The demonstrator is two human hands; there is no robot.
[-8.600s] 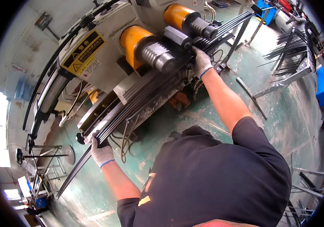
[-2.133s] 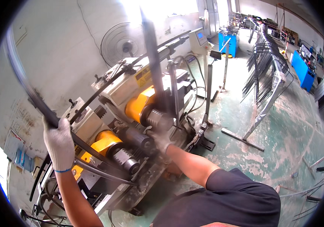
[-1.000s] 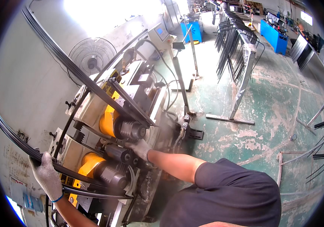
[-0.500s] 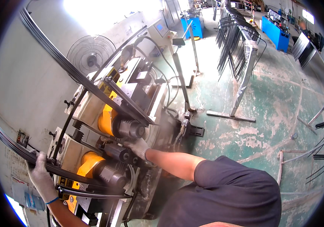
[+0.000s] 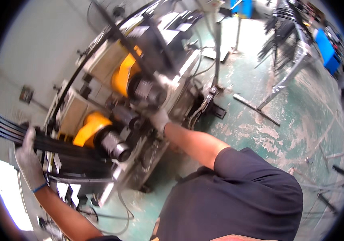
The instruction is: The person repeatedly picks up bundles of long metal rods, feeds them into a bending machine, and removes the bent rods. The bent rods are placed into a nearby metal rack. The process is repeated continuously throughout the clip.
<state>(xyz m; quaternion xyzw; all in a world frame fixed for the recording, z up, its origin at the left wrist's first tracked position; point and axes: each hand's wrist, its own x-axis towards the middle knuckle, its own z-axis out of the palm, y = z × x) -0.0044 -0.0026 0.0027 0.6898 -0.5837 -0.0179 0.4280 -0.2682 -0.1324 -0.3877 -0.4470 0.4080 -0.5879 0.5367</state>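
At the left, my left hand point(image 5: 28, 156), in a pale glove with a blue band at the wrist, is wrapped round a bundle of long black bars point(image 5: 5, 126). The bundle runs rightward from the hand, beneath a yellow bracket point(image 5: 93, 127) on the machine, toward a dark ribbed roller point(image 5: 115, 146). My gloved right hand point(image 5: 160, 120) is against the machine's front, below a second ribbed roller point(image 5: 150, 92) and right of a smaller dark cylinder point(image 5: 127, 116). Its fingers are hidden and blurred, so whatever they touch does not show.
More long dark bars point(image 5: 125, 34) cross the upper part of the machine. A ribbed hose point(image 5: 79, 179) lies below the bundle. Beyond stand a metal post point(image 5: 217, 52) and a rack of black frames point(image 5: 280, 36) on a grey stand. Cables trail on the green floor point(image 5: 256, 140).
My view has turned, so the machine appears shifted and tilted. My left hand keeps its hold on the bars, which now look fanned out more. The right hand remains by the machine's front.
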